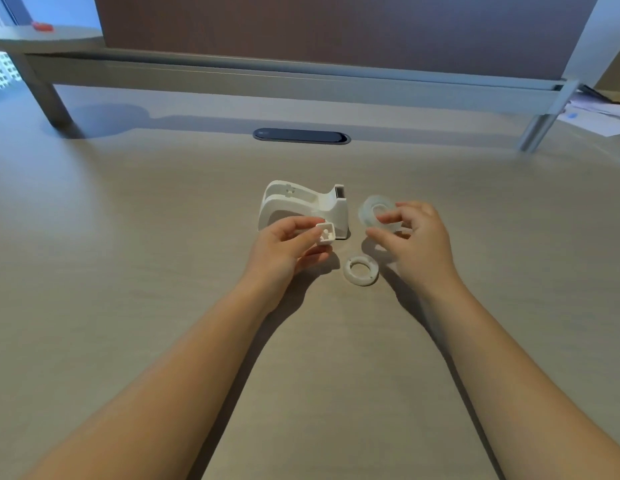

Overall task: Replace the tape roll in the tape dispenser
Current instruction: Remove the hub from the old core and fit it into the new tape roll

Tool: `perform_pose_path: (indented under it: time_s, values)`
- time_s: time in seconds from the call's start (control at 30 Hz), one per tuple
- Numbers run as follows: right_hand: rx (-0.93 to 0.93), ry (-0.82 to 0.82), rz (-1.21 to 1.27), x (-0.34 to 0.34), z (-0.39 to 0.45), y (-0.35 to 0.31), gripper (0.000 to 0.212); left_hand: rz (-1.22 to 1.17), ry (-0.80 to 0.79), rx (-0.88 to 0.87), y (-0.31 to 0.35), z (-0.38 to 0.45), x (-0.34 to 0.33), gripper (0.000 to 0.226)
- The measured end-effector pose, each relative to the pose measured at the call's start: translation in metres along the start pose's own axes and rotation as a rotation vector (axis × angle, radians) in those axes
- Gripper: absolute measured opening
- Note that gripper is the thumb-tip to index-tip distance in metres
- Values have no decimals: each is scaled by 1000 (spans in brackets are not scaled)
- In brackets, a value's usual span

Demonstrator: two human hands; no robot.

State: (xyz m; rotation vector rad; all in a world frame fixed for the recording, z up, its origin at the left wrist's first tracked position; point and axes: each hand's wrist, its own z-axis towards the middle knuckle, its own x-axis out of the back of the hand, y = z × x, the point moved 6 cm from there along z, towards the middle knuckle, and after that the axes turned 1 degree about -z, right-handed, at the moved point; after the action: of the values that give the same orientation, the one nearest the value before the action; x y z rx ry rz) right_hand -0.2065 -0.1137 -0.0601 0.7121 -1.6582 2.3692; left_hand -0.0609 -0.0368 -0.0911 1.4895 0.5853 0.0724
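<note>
Now left hand [284, 249] grips white spindle piece [325, 233]; right hand [414, 237] pinches tape roll [376, 211].

Both bare forearms reach forward; the left hand [288, 249] and right hand [414, 237] (palms facing inward) each pinch with curled fingers [384, 234].

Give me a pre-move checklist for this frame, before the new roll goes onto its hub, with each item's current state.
1. Dispenser emptied: ok, its roll bay is open and holds no roll.
2. Old core out of the way: ok, the white ring lies flat on the desk, between the hands, apart from both.
3. New roll secured: ok, the right hand holds the clear tape roll off the desk.
4. Hub in hand: ok, the left hand holds the small white hub piece.
5. Hub lined up with the roll's hole: not ok, they are apart.
6. Loose tape end found: cannot tell.
</note>
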Motion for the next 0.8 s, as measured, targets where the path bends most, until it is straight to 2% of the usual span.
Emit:
perform_pose_path:
  time_s: [0.1,0.3,0.53,0.8]
  values:
    - [91,-37,126,-5,-23,-20,18,60,-58,17,-1,-1,-3,14]
    - [201,-108,26,-24,-35,-28,58,12,-120,112,-1,-6,-6,36]
    - [306,-121,-108,-26,-35,-31,55,33,-173,90,0,-7,-9,31]
    - [339,-122,-127,-29,-34,-31,55,85,-186,42,1,-6,-7,15]
